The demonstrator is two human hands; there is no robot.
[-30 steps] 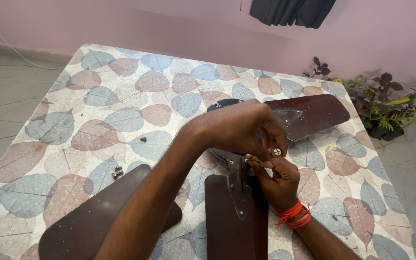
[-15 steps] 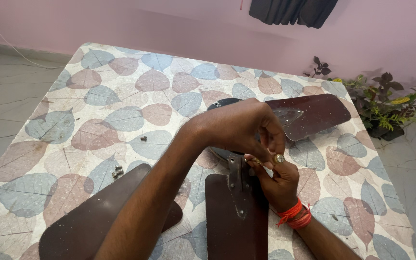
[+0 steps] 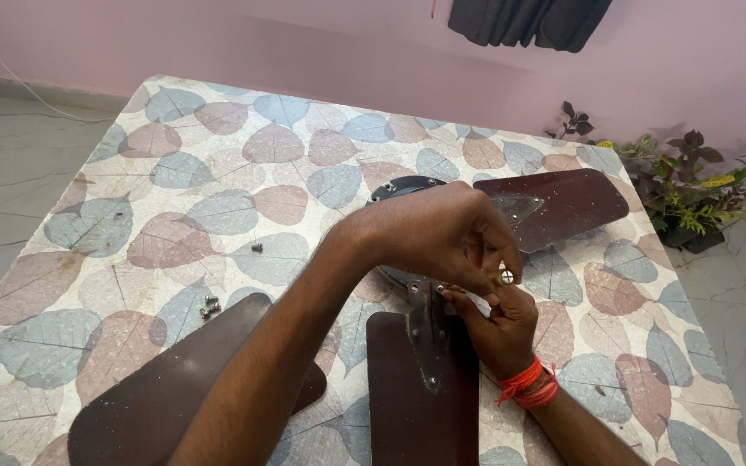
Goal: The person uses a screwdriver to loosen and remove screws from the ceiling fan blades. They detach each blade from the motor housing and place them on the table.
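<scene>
Ceiling fan (image 3: 442, 285) lying flat on a table (image 3: 218, 173) covered in a leaf-print cloth, hub (image 3: 403, 187) mostly hidden under the left hand (image 3: 429, 233), brown blades splayed outward so the metal brackets face up within reach. Left hand arched over the hub from above, fingers closed in a pinch on a small screw (image 3: 506, 277), its pale head showing at the fingertips. Right hand (image 3: 498, 324), red thread at the wrist, cupped just beneath, fingers curled against the bracket (image 3: 429, 332) of the near blade (image 3: 412, 406), likely steadying it. Loose screws (image 3: 210, 305) parked together left of the blades, another single one (image 3: 257, 247) further up. Potted plants (image 3: 692, 185) beyond the far corner.
</scene>
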